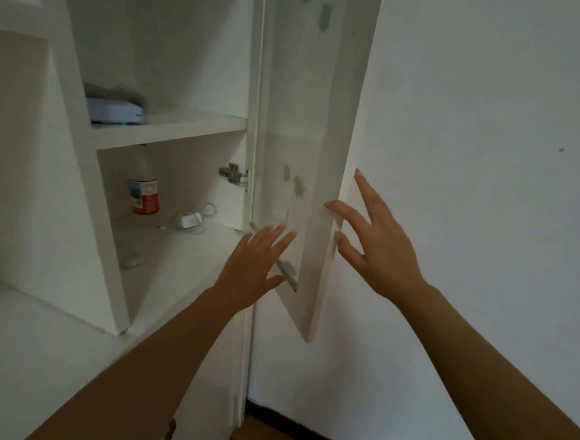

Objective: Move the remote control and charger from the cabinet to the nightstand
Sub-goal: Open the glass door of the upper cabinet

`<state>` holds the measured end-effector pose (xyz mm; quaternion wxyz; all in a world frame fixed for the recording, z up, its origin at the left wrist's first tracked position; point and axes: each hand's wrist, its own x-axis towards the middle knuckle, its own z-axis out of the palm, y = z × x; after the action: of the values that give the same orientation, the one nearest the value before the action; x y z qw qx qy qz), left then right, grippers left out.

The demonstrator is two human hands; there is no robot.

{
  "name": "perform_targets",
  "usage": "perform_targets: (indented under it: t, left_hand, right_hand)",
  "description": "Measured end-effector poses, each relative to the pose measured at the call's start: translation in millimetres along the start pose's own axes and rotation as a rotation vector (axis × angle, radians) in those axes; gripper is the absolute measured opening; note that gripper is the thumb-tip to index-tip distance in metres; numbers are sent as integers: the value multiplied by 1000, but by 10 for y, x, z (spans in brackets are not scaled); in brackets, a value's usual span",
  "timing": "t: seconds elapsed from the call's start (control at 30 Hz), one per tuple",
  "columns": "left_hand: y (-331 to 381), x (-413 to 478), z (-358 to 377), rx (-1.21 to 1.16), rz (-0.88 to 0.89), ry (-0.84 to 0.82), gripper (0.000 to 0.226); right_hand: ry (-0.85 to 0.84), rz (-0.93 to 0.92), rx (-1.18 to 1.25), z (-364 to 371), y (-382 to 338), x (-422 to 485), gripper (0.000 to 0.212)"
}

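Both my hands are up at the open white-painted cabinet [80,157], neither one holding anything.

On the lower shelf I see the white charger block with its coiled cable [190,219] near the back, just right of a plastic bottle with a red-and-white label [144,189]; a small pale oval object [132,261], too blurred to identify, lies nearer the front. The upper shelf holds a flat, rounded pale-blue device [116,113] under grey cloth. My left hand [254,269] hovers with fingers spread, right of and nearer than the charger. My right hand [376,243], also spread, touches the edge of the flat white cabinet door [324,146].
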<state>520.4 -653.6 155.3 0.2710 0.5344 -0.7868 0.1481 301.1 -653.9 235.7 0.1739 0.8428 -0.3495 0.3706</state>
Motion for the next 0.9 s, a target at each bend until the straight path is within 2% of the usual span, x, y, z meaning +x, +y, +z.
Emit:
perform_targets:
  t: [0.33,0.53,0.67,0.77,0.9]
  left_hand:
    - [200,486,406,-79,2,-32,83]
    - [127,922,530,46,-15,-68,81]
    - [351,1076,702,35,4,-56,81]
    - [392,1255,839,68,-32,-40,78]
    - [358,1489,964,96,-60,-29,72]
  right_hand:
    - [-33,219,-275,16,493,-156,57]
    - [-57,214,-415,153,891,-44,62]
    - [-76,182,-506,155,1112,-102,73]
    - [-119,189,-491,232,1338,-31,75]
    - [-131,173,-458,384,1583,94,69]
